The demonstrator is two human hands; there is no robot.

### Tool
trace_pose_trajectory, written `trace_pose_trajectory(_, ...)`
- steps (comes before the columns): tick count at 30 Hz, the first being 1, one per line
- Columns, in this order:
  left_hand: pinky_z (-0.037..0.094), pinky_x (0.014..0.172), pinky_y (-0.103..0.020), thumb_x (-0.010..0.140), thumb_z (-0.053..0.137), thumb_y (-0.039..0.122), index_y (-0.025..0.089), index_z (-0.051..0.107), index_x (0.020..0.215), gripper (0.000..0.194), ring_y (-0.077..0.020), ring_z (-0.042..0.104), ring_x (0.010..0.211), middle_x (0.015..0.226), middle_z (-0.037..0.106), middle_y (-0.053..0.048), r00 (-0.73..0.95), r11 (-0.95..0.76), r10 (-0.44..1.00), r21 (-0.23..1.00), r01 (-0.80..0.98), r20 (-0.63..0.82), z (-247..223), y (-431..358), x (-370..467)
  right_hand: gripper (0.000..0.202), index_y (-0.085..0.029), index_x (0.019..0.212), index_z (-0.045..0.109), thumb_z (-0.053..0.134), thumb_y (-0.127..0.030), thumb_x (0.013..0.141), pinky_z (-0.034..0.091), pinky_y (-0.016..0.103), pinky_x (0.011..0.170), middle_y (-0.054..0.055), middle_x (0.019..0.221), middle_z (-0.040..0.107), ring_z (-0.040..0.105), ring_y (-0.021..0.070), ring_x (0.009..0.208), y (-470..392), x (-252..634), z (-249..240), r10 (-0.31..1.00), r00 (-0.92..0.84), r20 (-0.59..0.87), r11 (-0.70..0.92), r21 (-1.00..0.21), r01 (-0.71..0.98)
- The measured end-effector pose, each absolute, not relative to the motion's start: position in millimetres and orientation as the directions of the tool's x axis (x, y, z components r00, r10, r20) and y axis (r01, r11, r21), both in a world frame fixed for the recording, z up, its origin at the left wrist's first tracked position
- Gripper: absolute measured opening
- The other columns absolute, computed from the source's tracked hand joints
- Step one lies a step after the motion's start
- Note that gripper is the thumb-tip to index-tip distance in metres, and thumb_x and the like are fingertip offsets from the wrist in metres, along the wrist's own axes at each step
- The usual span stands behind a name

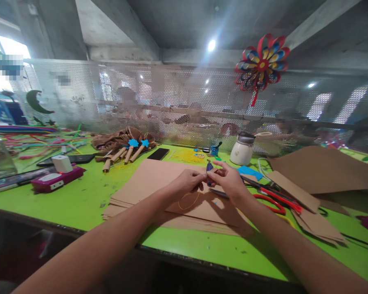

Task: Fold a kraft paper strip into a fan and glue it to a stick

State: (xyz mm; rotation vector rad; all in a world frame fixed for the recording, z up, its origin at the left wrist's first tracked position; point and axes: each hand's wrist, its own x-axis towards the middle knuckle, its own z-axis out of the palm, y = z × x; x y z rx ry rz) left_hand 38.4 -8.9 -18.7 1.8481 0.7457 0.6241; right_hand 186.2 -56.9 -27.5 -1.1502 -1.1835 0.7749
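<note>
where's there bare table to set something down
Bare green tabletop, with specks: between the rectangular magenta box and the stacked tan paper sheets, and between those sheets and the table's front edge. Crowded: right of the right hand, with red-handled metal scissors and brown paper strips.

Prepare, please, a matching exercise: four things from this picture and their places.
1. small dark-blue piece
2. white cube-shaped block
3. red, yellow and blue flower-shaped ornament
4. flat brown paper stack

A. on the purple rectangular box
B. below the left hand and right hand
C. highest of the four
D. at the fingers of both hands

Pairs: 1-D, 2-A, 3-C, 4-B
</note>
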Motion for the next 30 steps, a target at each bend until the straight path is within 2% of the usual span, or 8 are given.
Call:
trace_pose_trajectory(10, 0.027, 0.047, -0.021, 0.076, 0.051, 0.052, 0.012, 0.059, 0.064, 0.042, -0.0069, 0.037, 0.045, 0.052, 0.051, 0.001, 0.680, -0.346, 0.719, 0.921, 0.178, 0.139, -16.3, -10.8, 38.3, 0.063, -0.014, 0.115, 0.049, 0.071, -0.032, 0.060, 0.049, 0.028, 0.053, -0.002, 0.066, 0.062, 0.059, 0.0139, 0.056, -54.4, 187.2, -29.3, 0.906, 0.271, 0.325, 0.324, -0.945, 0.049)
trace_pose_trajectory(20, 0.029, 0.047, -0.021, 0.078, 0.050, 0.054, 0.013, 0.058, 0.071, 0.042, -0.0069, 0.039, 0.047, 0.056, 0.051, 0.001, 0.756, -0.360, 0.633, 0.928, 0.099, 0.165, -21.5, -3.8, 36.8, 0.059, -0.017, 0.105, 0.051, 0.077, -0.028, 0.054, 0.050, 0.030, 0.056, -0.002, 0.067, 0.063, 0.063, 0.0166, 0.060, -57.0, 189.0, -25.3, 0.948, 0.243, 0.206, 0.241, -0.963, -0.125)
trace_pose_trajectory(25, 0.030, 0.048, -0.021, 0.078, 0.050, 0.052, 0.014, 0.055, 0.065, 0.040, -0.0070, 0.040, 0.046, 0.053, 0.049, 0.001, 0.741, -0.368, 0.656, 0.917, 0.153, 0.140, -20.9, -5.0, 37.2, 0.050, -0.016, 0.101, 0.053, 0.074, -0.031, 0.058, 0.049, 0.028, 0.053, -0.001, 0.063, 0.063, 0.062, 0.0149, 0.056, -57.8, 188.5, -22.2, 0.948, 0.251, 0.197, 0.230, -0.967, -0.108)
trace_pose_trajectory(30, 0.026, 0.045, -0.021, 0.078, 0.052, 0.049, 0.013, 0.057, 0.069, 0.037, -0.0058, 0.036, 0.043, 0.055, 0.051, 0.001, 0.760, -0.310, 0.638, 0.945, 0.109, 0.121, -19.7, -4.9, 36.5, 0.042, -0.016, 0.097, 0.054, 0.072, -0.028, 0.062, 0.048, 0.026, 0.050, -0.001, 0.060, 0.063, 0.059, 0.0128, 0.051, -56.9, 192.2, -21.4, 0.950, 0.252, 0.184, 0.218, -0.969, -0.114)
